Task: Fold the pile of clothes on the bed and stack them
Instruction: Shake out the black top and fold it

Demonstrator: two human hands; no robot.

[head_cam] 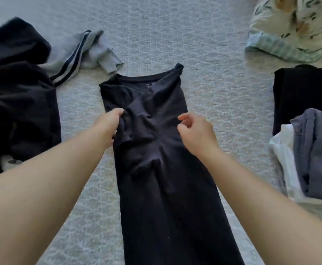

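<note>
Head: left hand [110,127] grips black shirt [156,150] edge.

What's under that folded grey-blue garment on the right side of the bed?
A white garment lies under the folded grey-blue garment, its edges showing at the left. Whatever lies further beneath is covered.
</note>
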